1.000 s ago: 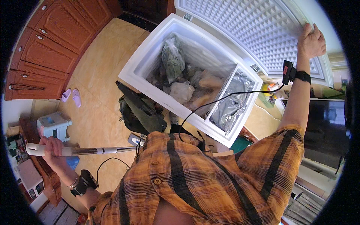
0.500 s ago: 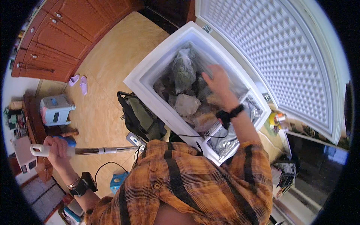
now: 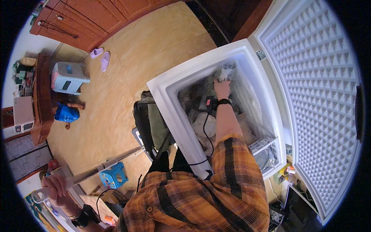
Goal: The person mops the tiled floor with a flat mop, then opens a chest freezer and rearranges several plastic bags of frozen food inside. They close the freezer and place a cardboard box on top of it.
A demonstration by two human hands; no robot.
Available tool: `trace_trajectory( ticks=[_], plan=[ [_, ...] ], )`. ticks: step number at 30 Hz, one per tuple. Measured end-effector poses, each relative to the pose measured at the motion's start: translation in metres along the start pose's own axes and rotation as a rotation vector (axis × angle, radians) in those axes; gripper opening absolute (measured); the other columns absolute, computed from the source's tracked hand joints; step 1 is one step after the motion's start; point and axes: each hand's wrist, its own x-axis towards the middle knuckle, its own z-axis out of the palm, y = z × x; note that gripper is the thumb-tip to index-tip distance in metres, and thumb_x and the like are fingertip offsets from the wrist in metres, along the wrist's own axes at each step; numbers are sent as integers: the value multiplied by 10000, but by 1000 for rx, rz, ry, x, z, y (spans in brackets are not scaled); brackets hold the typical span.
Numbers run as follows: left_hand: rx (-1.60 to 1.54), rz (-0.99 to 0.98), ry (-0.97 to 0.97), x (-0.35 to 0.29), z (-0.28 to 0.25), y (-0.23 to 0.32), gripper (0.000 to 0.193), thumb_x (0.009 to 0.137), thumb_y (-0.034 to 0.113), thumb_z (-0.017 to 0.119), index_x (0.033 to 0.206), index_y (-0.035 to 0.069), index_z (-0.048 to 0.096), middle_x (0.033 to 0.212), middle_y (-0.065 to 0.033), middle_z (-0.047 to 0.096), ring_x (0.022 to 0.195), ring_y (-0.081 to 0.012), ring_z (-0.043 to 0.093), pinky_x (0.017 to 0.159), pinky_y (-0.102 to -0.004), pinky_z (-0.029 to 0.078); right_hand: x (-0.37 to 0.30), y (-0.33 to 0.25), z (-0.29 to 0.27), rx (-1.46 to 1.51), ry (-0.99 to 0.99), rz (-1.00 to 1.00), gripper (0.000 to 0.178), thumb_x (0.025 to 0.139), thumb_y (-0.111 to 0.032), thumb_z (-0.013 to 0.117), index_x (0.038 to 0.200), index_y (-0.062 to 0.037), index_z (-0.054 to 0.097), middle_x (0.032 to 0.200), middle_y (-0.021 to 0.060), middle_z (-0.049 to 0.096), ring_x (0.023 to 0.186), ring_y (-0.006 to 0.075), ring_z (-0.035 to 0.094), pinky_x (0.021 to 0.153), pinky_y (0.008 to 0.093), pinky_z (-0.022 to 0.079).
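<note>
My right hand [image 3: 222, 88] reaches deep into an open white chest freezer [image 3: 166, 87]. Its fingers are closed on a clear plastic bag [image 3: 226, 72] at the freezer's far end; the bag's contents are hard to make out. Nearer me, under my forearm, lies a pale wrapped bundle [image 3: 203, 123] among other frosty bags. Out to the left, my left hand [image 3: 56, 188] is wrapped around the white grip of a metal pole [image 3: 108, 164]. The pole slants down toward a white and dark device beside the freezer, partly hidden.
The freezer's dimpled lid [image 3: 324, 100] stands raised on the right. A white wire basket [image 3: 264, 149] sits at the near end. A dark green bag [image 3: 154, 123] leans against the freezer's left side. Stools [image 3: 112, 176] and lilac slippers [image 3: 105, 62] are on the tiled floor.
My right hand has moved from hovering open over the freezer's contents to gripping the bag at its far end. My left hand and the pole's grip have shifted lower in view as my body turned.
</note>
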Motion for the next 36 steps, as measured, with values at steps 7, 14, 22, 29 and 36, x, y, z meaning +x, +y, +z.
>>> trace_trajectory(
  ticks=[7,14,22,29,36],
  plan=[
    [6,-5,32,-5,12,-1,316,814,235,672,695,115,405,488,38,401,394,-59,330,404,-212,251,6,65,-15,-201,310,-482,293,865,-250,608,780,27,649,795,204,646,763,361,632,643,425,519],
    [-83,36,-104,1,4,-3,231,837,149,634,766,121,416,553,31,426,385,-62,344,412,-236,277,-86,114,-116,153,252,-586,182,849,-145,607,899,29,624,825,143,654,794,300,621,708,412,466],
    [42,-123,-118,-14,16,-12,172,781,18,620,750,61,457,618,-34,498,514,-116,510,455,-222,401,-227,78,-256,1418,134,-608,193,866,-12,618,1055,-41,594,986,26,623,835,144,585,754,292,476],
    [18,-168,-299,-2,34,-12,223,813,154,653,960,-8,612,791,-54,657,516,-55,527,459,-201,424,-321,11,-272,1621,-88,-796,304,905,-24,543,1204,-50,495,1122,97,586,1012,252,596,856,426,527],
    [-139,-39,-343,1,38,-13,549,745,220,749,1187,-33,544,988,-69,675,549,-56,512,453,-207,421,-401,-71,-216,1621,-468,-867,412,926,-89,539,1323,-96,429,1258,79,536,1094,244,568,895,409,510]
  ],
)
